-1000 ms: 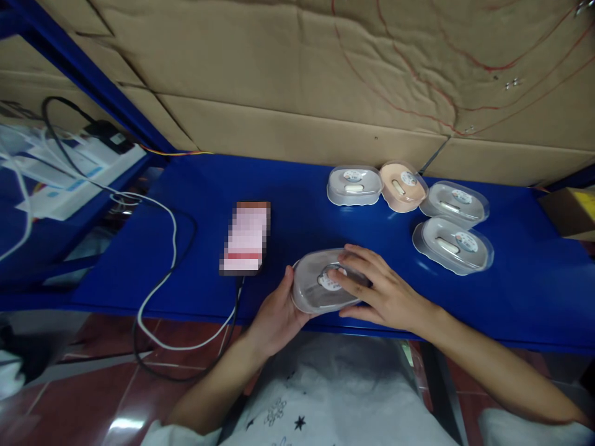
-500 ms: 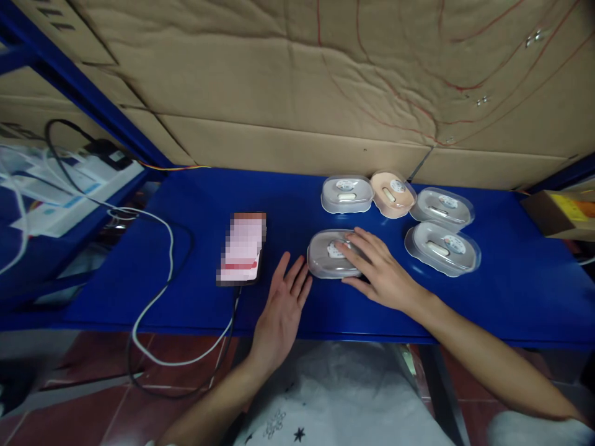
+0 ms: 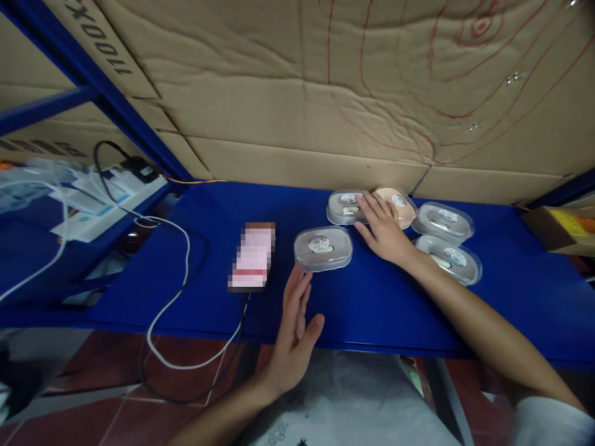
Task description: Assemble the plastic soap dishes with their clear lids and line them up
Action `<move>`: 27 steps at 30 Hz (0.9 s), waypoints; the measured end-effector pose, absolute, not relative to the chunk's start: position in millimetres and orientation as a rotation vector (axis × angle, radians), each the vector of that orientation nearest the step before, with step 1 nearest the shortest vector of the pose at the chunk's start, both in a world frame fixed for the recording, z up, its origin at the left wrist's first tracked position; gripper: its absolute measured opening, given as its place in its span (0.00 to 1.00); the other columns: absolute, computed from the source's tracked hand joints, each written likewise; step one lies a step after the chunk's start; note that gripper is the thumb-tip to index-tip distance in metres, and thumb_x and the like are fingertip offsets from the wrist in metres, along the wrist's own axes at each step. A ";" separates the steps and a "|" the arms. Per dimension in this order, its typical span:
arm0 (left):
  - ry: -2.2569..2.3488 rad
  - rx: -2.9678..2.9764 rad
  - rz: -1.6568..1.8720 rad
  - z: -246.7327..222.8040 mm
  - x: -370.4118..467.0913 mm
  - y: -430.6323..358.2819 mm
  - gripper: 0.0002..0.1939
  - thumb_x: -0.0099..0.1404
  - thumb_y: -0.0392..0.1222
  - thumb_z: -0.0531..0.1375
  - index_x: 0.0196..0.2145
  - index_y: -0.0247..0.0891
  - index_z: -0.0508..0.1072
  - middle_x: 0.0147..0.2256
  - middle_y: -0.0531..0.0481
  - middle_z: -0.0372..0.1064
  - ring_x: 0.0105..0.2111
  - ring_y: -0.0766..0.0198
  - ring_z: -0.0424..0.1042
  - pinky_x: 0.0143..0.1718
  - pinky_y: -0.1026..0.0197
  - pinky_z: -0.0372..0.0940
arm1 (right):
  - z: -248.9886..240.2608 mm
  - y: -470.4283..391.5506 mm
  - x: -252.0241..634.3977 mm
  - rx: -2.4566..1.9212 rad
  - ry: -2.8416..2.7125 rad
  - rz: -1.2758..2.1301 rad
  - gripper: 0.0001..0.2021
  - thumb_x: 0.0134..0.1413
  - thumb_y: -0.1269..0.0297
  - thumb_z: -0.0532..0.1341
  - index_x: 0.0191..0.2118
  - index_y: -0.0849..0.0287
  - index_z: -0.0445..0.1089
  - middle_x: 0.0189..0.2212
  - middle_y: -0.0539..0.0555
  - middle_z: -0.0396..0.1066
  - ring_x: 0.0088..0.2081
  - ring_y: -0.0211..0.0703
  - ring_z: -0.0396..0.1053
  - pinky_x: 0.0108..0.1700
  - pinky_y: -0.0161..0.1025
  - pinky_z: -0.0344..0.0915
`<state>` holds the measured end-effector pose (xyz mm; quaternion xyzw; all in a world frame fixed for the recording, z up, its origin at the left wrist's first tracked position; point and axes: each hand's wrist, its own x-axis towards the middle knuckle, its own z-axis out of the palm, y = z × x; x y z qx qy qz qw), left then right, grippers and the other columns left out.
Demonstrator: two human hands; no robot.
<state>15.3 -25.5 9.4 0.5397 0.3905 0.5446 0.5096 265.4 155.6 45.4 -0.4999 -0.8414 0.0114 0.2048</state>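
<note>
5 lidded containers stand on the blue table (image 3: 171,217): 4 grey and 1 peach. Each bears a round label under a clear cover; what lies inside cannot be made out.

The left hand (image 3: 297,331) is open and has hold of nothing, its fingertips just beside the near edge of the near-left grey container (image 3: 337,251). The right hand (image 3: 385,229) has its fingers spread over the right end of the back-left grey container (image 3: 335,212), thumb apart from them; whether they grip it cannot be told. This hand partly hides the peach container (image 3: 406,214). To its right are the back-right grey container (image 3: 444,228) and the near-right grey container (image 3: 465,269).

1 phone (image 3: 253,254) lies left of the near-left grey container. 1 carton (image 3: 548,230) shows something yellow and orange.
</note>
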 end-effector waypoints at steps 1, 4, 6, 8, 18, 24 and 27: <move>0.956 1.329 1.298 9.0 14.9 -26.4 0.31 0.78 0.43 0.58 0.72 0.66 0.58 0.79 0.57 0.33 0.78 0.49 0.36 0.77 0.38 0.41 | 44.9 153.5 270.8 -1.432 -2.380 -0.010 0.31 0.75 0.53 0.50 0.77 0.56 0.50 0.75 0.66 0.54 0.77 0.66 0.47 0.73 0.71 0.44; 0.997 1.414 1.242 7.6 13.5 -28.1 0.28 0.78 0.43 0.58 0.71 0.63 0.61 0.78 0.53 0.37 0.78 0.46 0.38 0.76 0.36 0.42 | 46.5 135.6 280.4 -1.449 -2.465 -0.136 0.28 0.74 0.54 0.53 0.73 0.59 0.58 0.68 0.70 0.64 0.70 0.69 0.58 0.70 0.70 0.48; 0.988 1.442 1.223 6.9 12.8 -28.1 0.25 0.77 0.43 0.58 0.68 0.60 0.65 0.76 0.50 0.43 0.77 0.45 0.43 0.75 0.36 0.47 | 49.4 123.2 282.9 -1.434 -2.455 -0.203 0.28 0.72 0.51 0.56 0.70 0.58 0.62 0.62 0.70 0.67 0.66 0.69 0.63 0.68 0.68 0.53; 0.965 1.430 1.218 6.7 12.5 -27.2 0.21 0.78 0.43 0.58 0.65 0.58 0.68 0.73 0.47 0.50 0.74 0.45 0.51 0.72 0.37 0.54 | 50.8 116.6 284.4 -1.415 -2.446 -0.219 0.31 0.70 0.47 0.60 0.70 0.58 0.61 0.64 0.71 0.64 0.66 0.71 0.62 0.67 0.67 0.56; 0.855 1.205 1.023 16.4 15.9 -5.7 0.33 0.77 0.49 0.59 0.73 0.69 0.52 0.80 0.56 0.35 0.77 0.47 0.44 0.75 0.38 0.48 | 66.8 108.6 292.4 -1.363 -2.223 0.099 0.34 0.66 0.45 0.63 0.71 0.56 0.60 0.67 0.67 0.65 0.68 0.66 0.63 0.69 0.63 0.62; 0.722 1.006 1.109 14.9 13.3 0.0 0.54 0.64 0.55 0.72 0.76 0.62 0.44 0.75 0.42 0.52 0.72 0.42 0.59 0.72 0.36 0.55 | 87.2 63.7 268.1 -0.849 -2.441 0.473 0.40 0.63 0.47 0.68 0.74 0.51 0.55 0.70 0.65 0.59 0.71 0.64 0.61 0.69 0.60 0.64; 0.734 0.988 1.048 14.7 4.9 -7.0 0.62 0.54 0.53 0.78 0.76 0.58 0.46 0.72 0.40 0.58 0.69 0.37 0.64 0.69 0.36 0.60 | 78.0 49.6 256.1 -0.659 -2.490 0.748 0.43 0.62 0.45 0.69 0.75 0.52 0.53 0.71 0.66 0.58 0.71 0.61 0.61 0.68 0.56 0.66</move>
